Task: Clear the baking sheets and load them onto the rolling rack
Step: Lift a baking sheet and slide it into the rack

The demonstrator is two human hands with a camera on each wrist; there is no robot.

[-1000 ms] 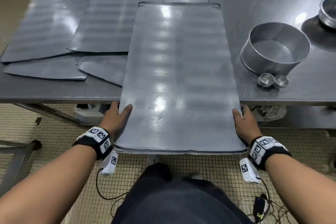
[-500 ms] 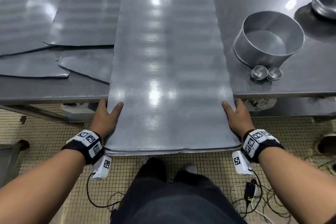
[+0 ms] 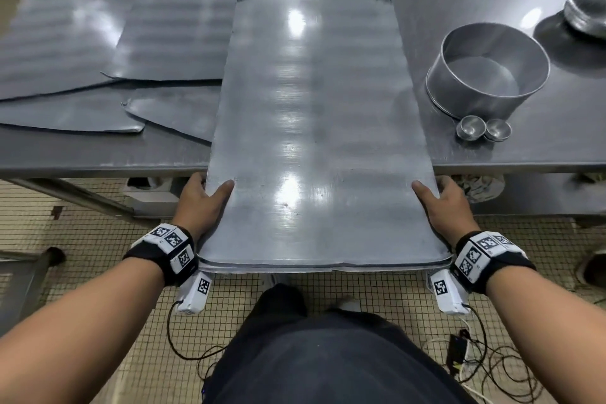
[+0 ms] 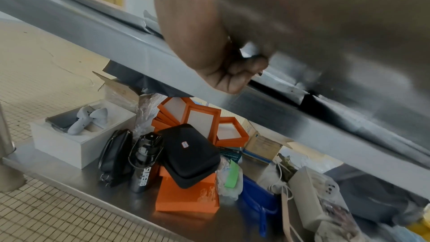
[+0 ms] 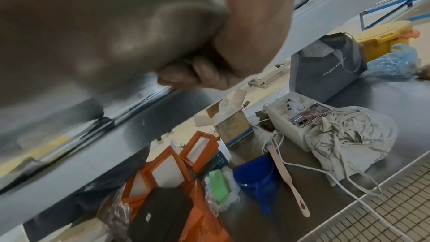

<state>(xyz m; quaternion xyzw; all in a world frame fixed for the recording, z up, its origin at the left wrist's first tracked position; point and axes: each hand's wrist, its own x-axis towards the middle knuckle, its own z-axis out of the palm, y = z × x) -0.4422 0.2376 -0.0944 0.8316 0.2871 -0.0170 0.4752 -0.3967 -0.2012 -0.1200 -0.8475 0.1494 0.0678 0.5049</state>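
Hands first: our left hand point(image 3: 200, 203) gripped the left long edge of the baking sheet point(image 3: 314, 128), thumb flat on top and fingers point(image 4: 235, 73) curled underneath, as the left wrist view showed. Our right hand point(image 3: 442, 207) held the opposite edge the same way, thumb on the upper face, fingers point(image 5: 186, 74) wrapped below. We held the sheet lengthwise, its near end overhanging the steel table point(image 3: 98, 154) above our lap and its far end over the tabletop; we could not tell whether that end touched the surface. Left of it, several flat sheets point(image 3: 164, 26) lay overlapping on the table. To the right stood a round cake ring point(image 3: 485, 75), with two small metal cups point(image 3: 484, 128) touching each other just in front of it and a metal bowl point(image 3: 587, 6) further back. Under the table, on a lower shelf, sat orange boxes point(image 4: 197, 122), a black case point(image 4: 190, 155) and a blue jug point(image 5: 253, 174).
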